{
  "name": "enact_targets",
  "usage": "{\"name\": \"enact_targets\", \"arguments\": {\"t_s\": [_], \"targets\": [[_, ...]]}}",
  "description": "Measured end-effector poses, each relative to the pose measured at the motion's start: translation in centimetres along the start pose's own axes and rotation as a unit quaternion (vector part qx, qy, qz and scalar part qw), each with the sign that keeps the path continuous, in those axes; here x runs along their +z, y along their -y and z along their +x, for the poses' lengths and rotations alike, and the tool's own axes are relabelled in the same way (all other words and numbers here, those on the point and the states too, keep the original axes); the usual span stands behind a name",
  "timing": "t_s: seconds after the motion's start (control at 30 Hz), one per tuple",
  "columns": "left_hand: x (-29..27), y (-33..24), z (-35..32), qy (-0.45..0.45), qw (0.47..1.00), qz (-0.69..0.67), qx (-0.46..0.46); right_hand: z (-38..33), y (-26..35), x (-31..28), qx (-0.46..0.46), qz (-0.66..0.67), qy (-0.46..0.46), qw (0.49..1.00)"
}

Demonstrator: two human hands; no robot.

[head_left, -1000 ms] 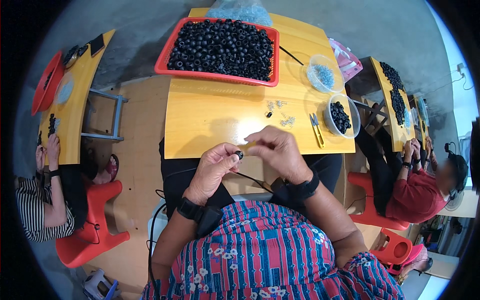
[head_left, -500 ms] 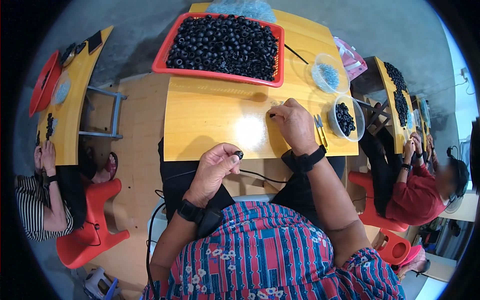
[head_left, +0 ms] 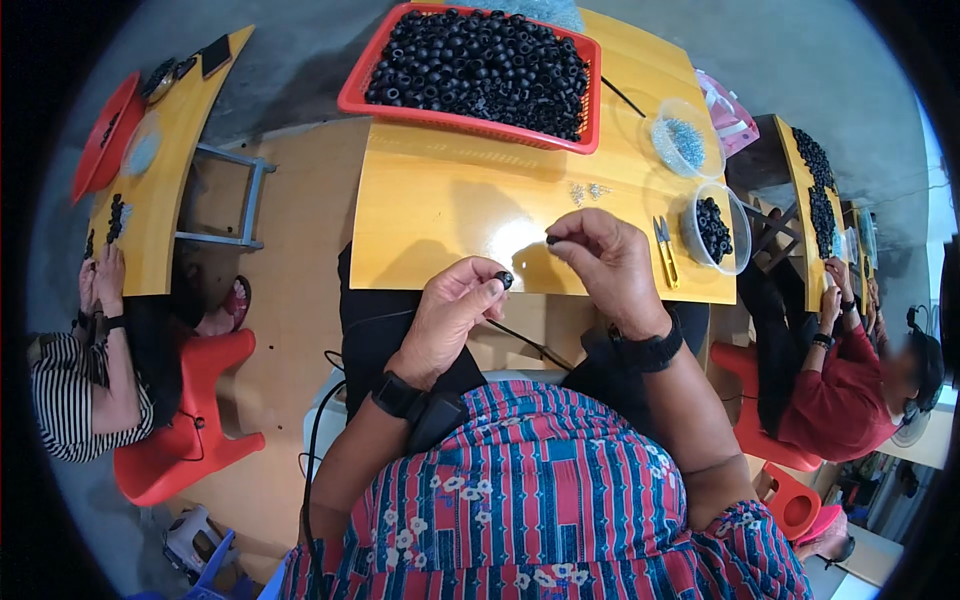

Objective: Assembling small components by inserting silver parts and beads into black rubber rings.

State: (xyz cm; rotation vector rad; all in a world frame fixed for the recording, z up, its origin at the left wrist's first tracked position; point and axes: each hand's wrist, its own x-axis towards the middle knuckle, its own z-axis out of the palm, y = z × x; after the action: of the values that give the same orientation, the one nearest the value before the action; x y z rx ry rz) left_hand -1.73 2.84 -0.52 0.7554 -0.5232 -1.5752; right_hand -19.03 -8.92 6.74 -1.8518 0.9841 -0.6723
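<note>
Near the table's front edge, my left hand pinches a small round black plastic part between thumb and fingers. To its right and slightly farther off, my right hand is closed in a pinch on a tiny black piece. The two hands are apart, both palms turned inward. Just beyond my right hand lies a little scatter of small clear pieces on the yellow table. Yellow-handled thread snips rest to the right of that hand.
A red basket heaped with black parts stands at the back. At the right are a clear tub of black pieces and another tub of clear bits. Co-workers sit at tables on both sides. A black cable runs below the table edge.
My right hand has moved away from the scatter of clear pieces, toward me and closer to my left hand. My left hand keeps its hold. The whole view has shifted slightly.
</note>
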Motion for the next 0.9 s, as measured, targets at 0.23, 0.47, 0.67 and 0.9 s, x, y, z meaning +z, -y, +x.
{"name": "enact_targets", "arguments": {"t_s": [0.23,0.47,0.67,0.9], "targets": [[0.9,-0.3,-1.3,0.004,1.0,0.011,0.012,-2.9,1.9,1.5,0.136,0.209,0.057,0.967],[1.5,-0.3,-2.5,0.006,1.0,0.0,0.018,-4.6,2.0,1.8,0.113,0.277,0.081,0.951],[1.9,-0.3,-3.3,0.003,0.999,0.018,0.034,-5.3,2.4,2.2,0.107,0.309,0.084,0.941],[2.2,-0.4,-4.0,0.011,0.998,0.032,0.043,-5.9,2.7,2.3,0.119,0.323,0.083,0.935]]}}
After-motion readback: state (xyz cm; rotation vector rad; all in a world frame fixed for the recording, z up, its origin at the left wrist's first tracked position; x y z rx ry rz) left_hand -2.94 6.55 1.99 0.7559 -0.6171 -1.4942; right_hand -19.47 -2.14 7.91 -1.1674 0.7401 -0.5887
